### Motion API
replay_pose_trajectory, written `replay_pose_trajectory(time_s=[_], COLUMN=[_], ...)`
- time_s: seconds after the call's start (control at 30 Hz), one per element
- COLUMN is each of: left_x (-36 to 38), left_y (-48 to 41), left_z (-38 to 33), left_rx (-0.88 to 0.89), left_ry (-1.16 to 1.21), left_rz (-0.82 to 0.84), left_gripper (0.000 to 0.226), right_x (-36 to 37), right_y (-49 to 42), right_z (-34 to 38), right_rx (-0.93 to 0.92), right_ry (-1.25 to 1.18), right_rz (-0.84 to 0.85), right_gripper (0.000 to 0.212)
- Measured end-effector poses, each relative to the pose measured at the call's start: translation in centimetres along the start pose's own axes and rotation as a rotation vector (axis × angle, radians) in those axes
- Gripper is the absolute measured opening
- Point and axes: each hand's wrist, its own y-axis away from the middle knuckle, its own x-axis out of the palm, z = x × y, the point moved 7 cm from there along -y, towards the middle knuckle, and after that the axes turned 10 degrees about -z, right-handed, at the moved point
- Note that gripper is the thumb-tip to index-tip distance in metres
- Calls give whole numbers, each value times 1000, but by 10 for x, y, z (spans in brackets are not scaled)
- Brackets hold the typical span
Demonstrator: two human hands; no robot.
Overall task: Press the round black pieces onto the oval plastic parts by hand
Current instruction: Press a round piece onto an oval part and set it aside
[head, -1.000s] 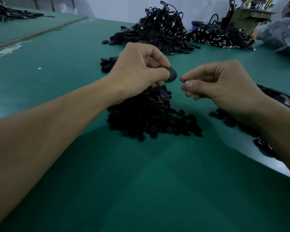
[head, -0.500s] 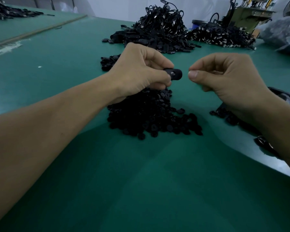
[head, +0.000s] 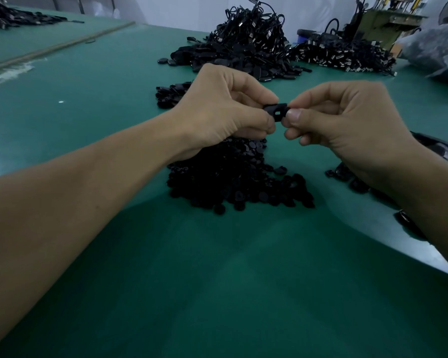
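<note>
While the left hand (head: 225,109) pinches one end of the black oval part (head: 277,112), the right hand (head: 347,125) pinches the other, above the heap of round pieces (head: 238,182) on the table (head: 217,280)

Green table (head: 88,81) bearing 1 heap of small round black pieces (head: 238,182) at centre, a smaller cluster of black parts (head: 170,94) behind it, a tall heap of corded black parts (head: 248,47) beside a lower heap of metal-tipped parts (head: 342,55) at the far side, and scattered black parts (head: 347,177) at right.
</note>
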Motion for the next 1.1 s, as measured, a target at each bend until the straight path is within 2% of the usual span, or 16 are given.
replay_pose_trajectory(time_s=[0.53, 0.9, 0.97, 1.1], left_x=[4, 7, 8, 9], left_y=[3, 4, 4, 3], left_z=[-4, -10, -12, -20], left_rx=[-11, 75, 107, 267], left_ry=[9, -61, -100, -329], left_rz=[22, 13, 7, -31], left_gripper=[22, 22, 21, 15], right_x=[0, 3, 4, 7], right_y=[3, 8, 9, 11], right_z=[7, 18, 19, 20], right_rx=[-97, -178, -202, -247], right_ry=[163, 273, 286, 309], right_rz=[-64, -118, -114, -101], right_gripper=[8, 14, 20, 29])
